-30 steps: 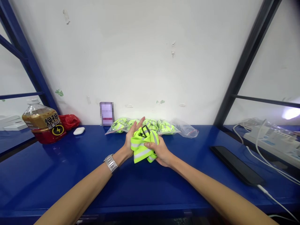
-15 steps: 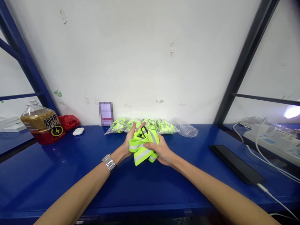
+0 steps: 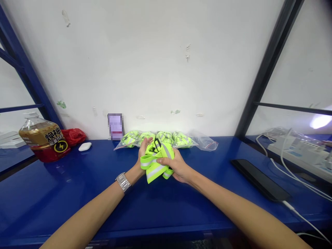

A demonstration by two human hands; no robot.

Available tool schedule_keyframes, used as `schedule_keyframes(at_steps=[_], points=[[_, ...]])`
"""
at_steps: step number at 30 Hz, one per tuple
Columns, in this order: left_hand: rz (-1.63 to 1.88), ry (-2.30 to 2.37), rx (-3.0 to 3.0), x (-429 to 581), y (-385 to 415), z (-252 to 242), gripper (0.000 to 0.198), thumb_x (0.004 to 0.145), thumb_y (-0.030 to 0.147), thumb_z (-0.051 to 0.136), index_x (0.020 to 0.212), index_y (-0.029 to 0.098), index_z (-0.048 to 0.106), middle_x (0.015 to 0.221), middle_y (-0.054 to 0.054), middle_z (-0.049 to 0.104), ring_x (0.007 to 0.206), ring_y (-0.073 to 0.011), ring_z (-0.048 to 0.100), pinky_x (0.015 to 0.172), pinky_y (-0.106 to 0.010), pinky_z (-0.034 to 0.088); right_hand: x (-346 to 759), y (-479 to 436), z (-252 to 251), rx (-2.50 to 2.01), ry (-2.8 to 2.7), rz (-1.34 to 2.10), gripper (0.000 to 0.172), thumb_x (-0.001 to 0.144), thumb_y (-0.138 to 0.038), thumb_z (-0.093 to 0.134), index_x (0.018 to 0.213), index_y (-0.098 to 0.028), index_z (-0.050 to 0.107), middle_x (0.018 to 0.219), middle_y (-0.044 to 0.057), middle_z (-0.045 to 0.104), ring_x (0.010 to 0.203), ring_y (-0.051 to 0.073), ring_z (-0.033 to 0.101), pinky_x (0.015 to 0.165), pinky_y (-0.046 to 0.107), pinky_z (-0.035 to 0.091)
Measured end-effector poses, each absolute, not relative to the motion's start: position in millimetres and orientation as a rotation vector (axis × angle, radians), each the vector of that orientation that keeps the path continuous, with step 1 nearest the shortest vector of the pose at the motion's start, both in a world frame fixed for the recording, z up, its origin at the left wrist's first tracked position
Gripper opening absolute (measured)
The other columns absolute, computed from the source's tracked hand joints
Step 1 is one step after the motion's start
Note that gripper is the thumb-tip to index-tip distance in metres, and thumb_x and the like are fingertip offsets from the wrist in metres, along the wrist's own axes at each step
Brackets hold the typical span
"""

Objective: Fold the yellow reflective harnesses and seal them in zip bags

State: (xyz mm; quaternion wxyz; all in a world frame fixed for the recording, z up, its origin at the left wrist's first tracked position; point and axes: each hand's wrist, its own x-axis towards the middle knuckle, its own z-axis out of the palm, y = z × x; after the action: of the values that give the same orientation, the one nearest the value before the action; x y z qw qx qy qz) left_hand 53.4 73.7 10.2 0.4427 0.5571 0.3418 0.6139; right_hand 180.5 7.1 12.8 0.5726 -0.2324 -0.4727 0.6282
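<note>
A bundle of neon yellow-green straps (image 3: pixel 157 166) with silver reflective stripes and a black buckle is held up between both hands over the blue table (image 3: pixel 166 214). My left hand (image 3: pixel 141 157), with a metal watch on its wrist, supports the bundle's left side; most of its fingers are behind the straps. On the right side my right hand (image 3: pixel 178 166) grips the bundle, thumb across the front. Behind it, along the wall, lie several clear bags (image 3: pixel 183 139) of similar straps. At their right end is a clear bag (image 3: pixel 207 142) with no straps seen inside.
At the left stand a large drink bottle (image 3: pixel 45 140), a red plastic bag (image 3: pixel 75 136) and a white case (image 3: pixel 85 146). A pixelated upright device (image 3: pixel 115 127) leans at the wall. At right lie a black phone (image 3: pixel 260 180) on a cable and white power strips (image 3: pixel 306 152).
The view has shifted slightly. My left hand's fingers have drawn in a little behind the bundle, which both hands still hold.
</note>
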Motion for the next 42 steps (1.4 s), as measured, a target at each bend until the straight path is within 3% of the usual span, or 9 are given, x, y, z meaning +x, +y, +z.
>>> schedule_keyframes(at_steps=[6, 9, 12, 14, 17, 29, 32, 37, 42], points=[[1.641, 0.95, 1.393, 37.9, 79.7, 31.3, 0.041, 0.084, 0.055, 0.05, 0.083, 0.016, 0.062, 0.076, -0.006, 0.065, 0.065, -0.0168, 0.061, 0.06, -0.027, 0.047, 191.3, 14.1, 14.5, -0.576, -1.194, 1.331, 0.044, 0.059, -0.025, 0.082, 0.097, -0.017, 0.064, 0.088, 0.004, 0.069, 0.076, 0.019, 0.067, 0.07, 0.031, 0.056], [1.482, 0.825, 1.725, 34.3, 67.7, 40.2, 0.046, 0.09, 0.053, 0.044, 0.107, 0.017, 0.066, 0.109, -0.011, 0.068, 0.098, -0.0227, 0.063, 0.084, -0.034, 0.049, 196.0, 19.3, 14.2, -0.603, -1.223, 1.259, 0.042, 0.059, -0.025, 0.082, 0.097, -0.017, 0.064, 0.085, 0.003, 0.069, 0.073, 0.018, 0.066, 0.069, 0.031, 0.055], [1.285, 0.75, 2.132, 35.7, 53.1, 40.3, 0.05, 0.091, 0.049, 0.049, 0.132, 0.021, 0.054, 0.14, -0.009, 0.051, 0.13, -0.0264, 0.045, 0.11, -0.041, 0.031, 198.8, 22.6, 13.9, -0.651, -1.186, 1.167, 0.038, 0.06, -0.024, 0.081, 0.094, -0.018, 0.064, 0.082, 0.001, 0.068, 0.069, 0.015, 0.064, 0.064, 0.027, 0.054], [1.215, 0.775, 2.226, 37.8, 47.8, 37.5, 0.059, 0.088, 0.046, 0.057, 0.14, 0.022, 0.045, 0.148, -0.009, 0.041, 0.138, -0.0273, 0.034, 0.116, -0.042, 0.02, 200.0, 23.1, 14.5, -0.666, -1.162, 1.142, 0.036, 0.063, -0.026, 0.079, 0.095, -0.019, 0.064, 0.081, 0.001, 0.067, 0.068, 0.014, 0.064, 0.061, 0.025, 0.053], [1.204, 0.796, 2.205, 41.1, 48.0, 31.3, 0.061, 0.091, 0.045, 0.053, 0.145, 0.023, 0.036, 0.151, -0.008, 0.036, 0.141, -0.025, 0.029, 0.117, -0.041, 0.017, 200.5, 22.1, 17.2, -0.656, -1.128, 1.159, 0.037, 0.062, -0.025, 0.079, 0.096, -0.018, 0.064, 0.081, 0.001, 0.067, 0.066, 0.015, 0.063, 0.057, 0.025, 0.051], [1.835, 0.817, 1.84, 74.0, 39.5, 8.1, 0.039, 0.098, 0.044, 0.033, 0.118, 0.018, 0.055, 0.115, -0.009, 0.061, 0.108, -0.022, 0.056, 0.095, -0.032, 0.041, 182.2, 10.1, 24.1, -0.51, -0.925, 1.299, 0.029, 0.059, -0.017, 0.072, 0.086, -0.019, 0.062, 0.078, 0.001, 0.066, 0.065, 0.016, 0.061, 0.064, 0.029, 0.053], [1.939, 0.857, 1.963, 70.9, 41.4, 13.1, 0.036, 0.098, 0.042, 0.033, 0.108, 0.018, 0.058, 0.102, -0.009, 0.061, 0.096, -0.0214, 0.057, 0.087, -0.032, 0.042, 179.6, 8.6, 21.7, -0.432, -0.892, 1.413, 0.026, 0.06, -0.017, 0.07, 0.084, -0.02, 0.062, 0.076, -0.001, 0.066, 0.064, 0.014, 0.06, 0.063, 0.027, 0.052], [1.969, 0.921, 1.983, 65.5, 47.2, 18.2, 0.035, 0.096, 0.045, 0.038, 0.091, 0.019, 0.061, 0.083, -0.006, 0.059, 0.081, -0.0209, 0.055, 0.079, -0.031, 0.041, 181.0, 10.3, 17.9, -0.403, -0.909, 1.449, 0.039, 0.061, -0.019, 0.075, 0.097, -0.024, 0.06, 0.082, -0.002, 0.068, 0.071, 0.016, 0.064, 0.069, 0.029, 0.053], [1.949, 0.959, 1.735, 69.2, 44.2, 20.5, 0.04, 0.096, 0.048, 0.035, 0.072, 0.021, 0.051, 0.063, 0.001, 0.046, 0.059, -0.0154, 0.042, 0.06, -0.028, 0.036, 186.2, 8.5, 19.2, -0.356, -1.057, 1.567, 0.039, 0.066, -0.025, 0.078, 0.102, -0.021, 0.065, 0.091, 0.004, 0.071, 0.081, 0.021, 0.068, 0.074, 0.034, 0.056]])
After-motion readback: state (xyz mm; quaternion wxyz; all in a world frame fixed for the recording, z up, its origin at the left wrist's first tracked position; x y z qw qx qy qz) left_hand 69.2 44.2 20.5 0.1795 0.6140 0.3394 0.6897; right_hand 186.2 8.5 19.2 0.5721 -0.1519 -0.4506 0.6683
